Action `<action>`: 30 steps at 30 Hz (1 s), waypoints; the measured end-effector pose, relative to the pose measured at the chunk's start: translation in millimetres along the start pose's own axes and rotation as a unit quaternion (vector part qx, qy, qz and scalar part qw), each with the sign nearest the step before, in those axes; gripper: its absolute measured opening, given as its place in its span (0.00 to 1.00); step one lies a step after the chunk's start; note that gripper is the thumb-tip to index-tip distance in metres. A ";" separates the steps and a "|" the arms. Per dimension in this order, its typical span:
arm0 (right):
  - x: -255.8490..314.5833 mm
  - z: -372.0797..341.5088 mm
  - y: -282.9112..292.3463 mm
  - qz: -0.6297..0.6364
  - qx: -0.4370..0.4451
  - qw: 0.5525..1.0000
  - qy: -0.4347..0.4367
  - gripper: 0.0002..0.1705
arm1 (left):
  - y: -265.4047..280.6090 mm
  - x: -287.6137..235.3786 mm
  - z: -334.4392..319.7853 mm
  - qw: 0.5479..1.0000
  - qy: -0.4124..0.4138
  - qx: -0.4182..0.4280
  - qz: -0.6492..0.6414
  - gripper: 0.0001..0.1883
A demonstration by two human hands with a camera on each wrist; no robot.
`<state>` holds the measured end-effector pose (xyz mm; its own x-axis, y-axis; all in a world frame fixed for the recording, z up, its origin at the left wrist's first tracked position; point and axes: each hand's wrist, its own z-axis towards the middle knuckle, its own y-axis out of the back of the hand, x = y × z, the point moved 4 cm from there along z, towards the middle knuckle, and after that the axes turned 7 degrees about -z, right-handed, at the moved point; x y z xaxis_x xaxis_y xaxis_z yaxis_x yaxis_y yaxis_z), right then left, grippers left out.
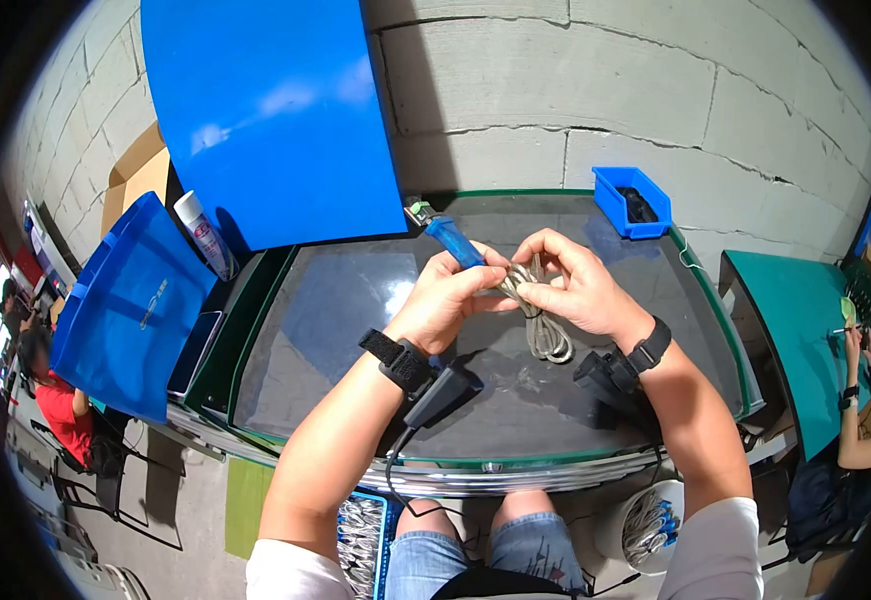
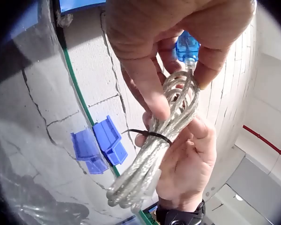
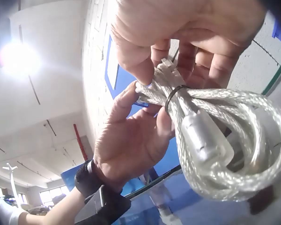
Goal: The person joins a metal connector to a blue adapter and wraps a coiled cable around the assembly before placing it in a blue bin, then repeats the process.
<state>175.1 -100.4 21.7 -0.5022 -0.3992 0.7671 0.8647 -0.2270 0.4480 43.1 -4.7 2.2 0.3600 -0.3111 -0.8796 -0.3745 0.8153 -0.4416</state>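
Note:
A coiled, clear-sheathed silvery cable (image 1: 548, 338) hangs between both hands over the dark mat. My left hand (image 1: 444, 300) pinches it by the blue plug housing (image 1: 453, 242), whose metal-and-green end points away to the upper left. With thumb and fingers, my right hand (image 1: 588, 287) grips the bundle near its upper end. A thin black tie (image 2: 152, 135) wraps the coil, its tail sticking out sideways in the left wrist view. In the right wrist view, a clear cylindrical sleeve (image 3: 203, 138) on the cable shows beside the loops, which hang free below the fingers.
The green-edged work table (image 1: 356, 410) carries a blue bin (image 1: 636, 215) with dark items at back right. A spray can (image 1: 206, 235) and blue folder-like holder (image 1: 136, 300) stand left. Bundled cables fill a basket (image 1: 384, 545) and a white bucket (image 1: 611, 540) below. Other people sit either side.

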 end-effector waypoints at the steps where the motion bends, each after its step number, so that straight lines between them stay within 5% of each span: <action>1: -0.7 -0.4 0.2 0.010 -0.004 1.000 -0.017 0.15 | 0.0 0.6 0.1 1.000 0.010 0.000 -0.010 0.07; 8: 4.6 0.0 -0.4 -0.098 -0.032 0.994 0.020 0.13 | -1.8 0.9 -2.3 0.996 -0.007 -0.039 0.079 0.13; 11: 1.0 1.5 1.2 -0.045 -0.080 0.993 0.075 0.13 | -1.1 0.2 -0.8 0.997 -0.031 -0.032 0.063 0.12; 22: -0.5 0.8 6.0 0.166 -0.049 0.985 -0.019 0.13 | -6.2 -4.3 -2.7 0.998 -0.043 -0.040 -0.002 0.15; 30: -7.9 5.5 -5.5 0.111 -0.072 0.991 0.022 0.15 | -11.9 8.0 0.5 0.999 -0.008 0.027 0.019 0.29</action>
<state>174.3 -91.1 15.6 -0.3008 -0.4919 0.8170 0.9475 -0.2512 0.1976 50.9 -16.6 0.5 0.3604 -0.2719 -0.8923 -0.3423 0.8513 -0.3976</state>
